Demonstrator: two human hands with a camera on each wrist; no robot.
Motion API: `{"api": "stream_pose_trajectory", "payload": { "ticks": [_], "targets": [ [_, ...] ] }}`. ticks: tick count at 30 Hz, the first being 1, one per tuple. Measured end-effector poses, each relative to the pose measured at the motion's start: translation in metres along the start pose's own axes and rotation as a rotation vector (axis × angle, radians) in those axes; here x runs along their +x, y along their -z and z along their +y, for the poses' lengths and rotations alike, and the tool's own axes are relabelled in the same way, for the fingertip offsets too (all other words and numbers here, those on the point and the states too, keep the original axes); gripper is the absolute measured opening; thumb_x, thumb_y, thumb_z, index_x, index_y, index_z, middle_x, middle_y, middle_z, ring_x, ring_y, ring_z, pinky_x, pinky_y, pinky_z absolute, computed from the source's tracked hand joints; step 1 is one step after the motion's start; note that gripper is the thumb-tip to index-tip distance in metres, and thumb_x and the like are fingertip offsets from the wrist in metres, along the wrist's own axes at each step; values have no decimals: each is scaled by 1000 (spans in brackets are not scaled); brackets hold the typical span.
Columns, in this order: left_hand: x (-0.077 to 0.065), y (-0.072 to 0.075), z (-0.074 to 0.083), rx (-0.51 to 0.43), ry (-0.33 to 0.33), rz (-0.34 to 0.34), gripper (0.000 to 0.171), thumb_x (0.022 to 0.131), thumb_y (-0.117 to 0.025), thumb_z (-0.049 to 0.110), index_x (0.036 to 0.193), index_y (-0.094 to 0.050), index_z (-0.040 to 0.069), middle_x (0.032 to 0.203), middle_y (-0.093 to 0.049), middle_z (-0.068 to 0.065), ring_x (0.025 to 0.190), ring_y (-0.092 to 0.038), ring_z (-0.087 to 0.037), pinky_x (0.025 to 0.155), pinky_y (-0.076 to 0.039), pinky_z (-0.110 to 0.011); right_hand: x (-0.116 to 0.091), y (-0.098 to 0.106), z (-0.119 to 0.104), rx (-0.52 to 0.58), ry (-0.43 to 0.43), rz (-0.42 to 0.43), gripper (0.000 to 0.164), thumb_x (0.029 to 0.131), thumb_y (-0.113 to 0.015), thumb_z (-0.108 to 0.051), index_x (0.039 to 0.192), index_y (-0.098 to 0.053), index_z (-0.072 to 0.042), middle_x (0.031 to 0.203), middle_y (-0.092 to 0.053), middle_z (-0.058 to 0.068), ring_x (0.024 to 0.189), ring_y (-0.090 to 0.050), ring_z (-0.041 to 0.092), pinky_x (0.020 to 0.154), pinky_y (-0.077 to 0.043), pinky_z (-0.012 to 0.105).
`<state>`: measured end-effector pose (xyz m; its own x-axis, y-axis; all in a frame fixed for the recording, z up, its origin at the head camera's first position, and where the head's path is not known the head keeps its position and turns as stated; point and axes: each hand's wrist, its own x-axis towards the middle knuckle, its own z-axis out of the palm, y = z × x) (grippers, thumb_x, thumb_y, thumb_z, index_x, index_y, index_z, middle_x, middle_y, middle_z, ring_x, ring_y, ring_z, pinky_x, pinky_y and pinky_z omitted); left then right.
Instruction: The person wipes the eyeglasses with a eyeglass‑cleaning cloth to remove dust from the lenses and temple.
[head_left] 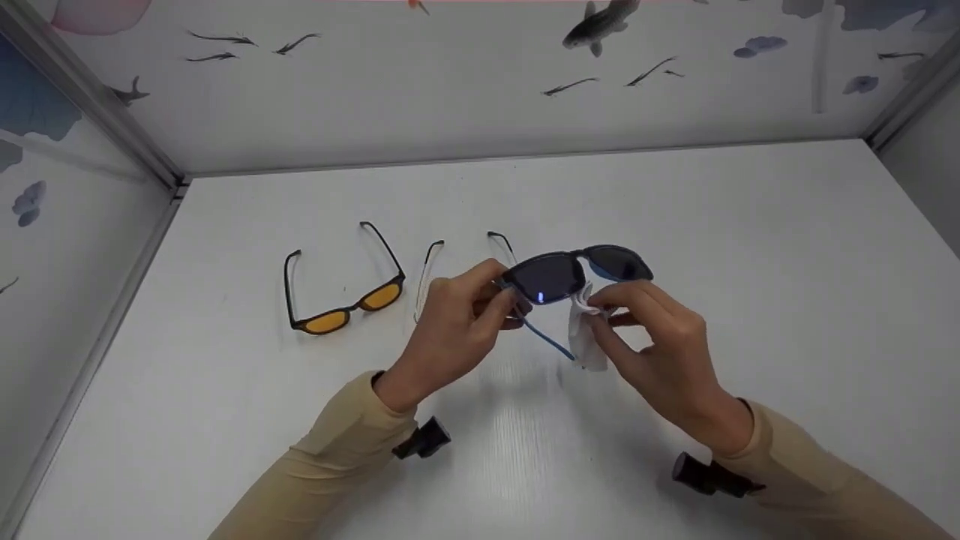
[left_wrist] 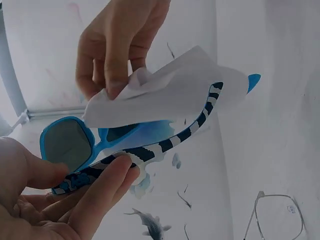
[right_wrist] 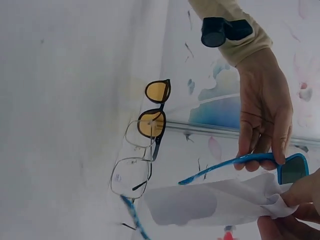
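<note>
A pair of dark-lensed sunglasses [head_left: 551, 277] with a blue inner frame is held up over the table. My left hand [head_left: 457, 322] pinches it at the left hinge; in the left wrist view the fingers grip a temple arm [left_wrist: 185, 134] with a black-and-white pattern. My right hand [head_left: 660, 345] pinches a white cloth [head_left: 589, 337] just below the bridge. In the right wrist view the cloth [right_wrist: 210, 202] hangs beside the blue temple arm [right_wrist: 220, 165]. Whether the cloth touches a lens, I cannot tell.
Glasses with orange lenses [head_left: 352, 309] lie on the white table [head_left: 225, 420] to the left. Thin-framed clear glasses [right_wrist: 131, 172] lie near them, partly hidden by my left hand in the head view. Printed panels [head_left: 450, 90] stand along the table's back and left sides.
</note>
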<state>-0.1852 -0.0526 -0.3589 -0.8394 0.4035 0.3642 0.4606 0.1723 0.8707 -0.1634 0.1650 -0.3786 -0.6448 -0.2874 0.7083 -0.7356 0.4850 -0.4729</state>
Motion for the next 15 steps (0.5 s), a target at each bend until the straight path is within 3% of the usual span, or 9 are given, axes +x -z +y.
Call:
{"api": "stream_pose_trajectory", "payload": {
  "ticks": [6,15],
  "targets": [
    [0,-13,0,175,-50,2,5,90,-49,3,91,-54,1,75,-65,-4,64,-59,-1,58,-48,-17,2,-5,1,75,-92,86,29,68,-69,12,93,-62,-1,87,-62,6,78,-60,17,64,-50,20],
    [4,-20,4,380,-73,-19,8,92,-47,9,89,-48,1,72,-61,-4,61,-57,-5,49,-42,-15,8,-4,8,124,-122,151,27,68,-68,13,91,-64,0,86,-63,7,76,-61,18,64,-50,20]
  ]
}}
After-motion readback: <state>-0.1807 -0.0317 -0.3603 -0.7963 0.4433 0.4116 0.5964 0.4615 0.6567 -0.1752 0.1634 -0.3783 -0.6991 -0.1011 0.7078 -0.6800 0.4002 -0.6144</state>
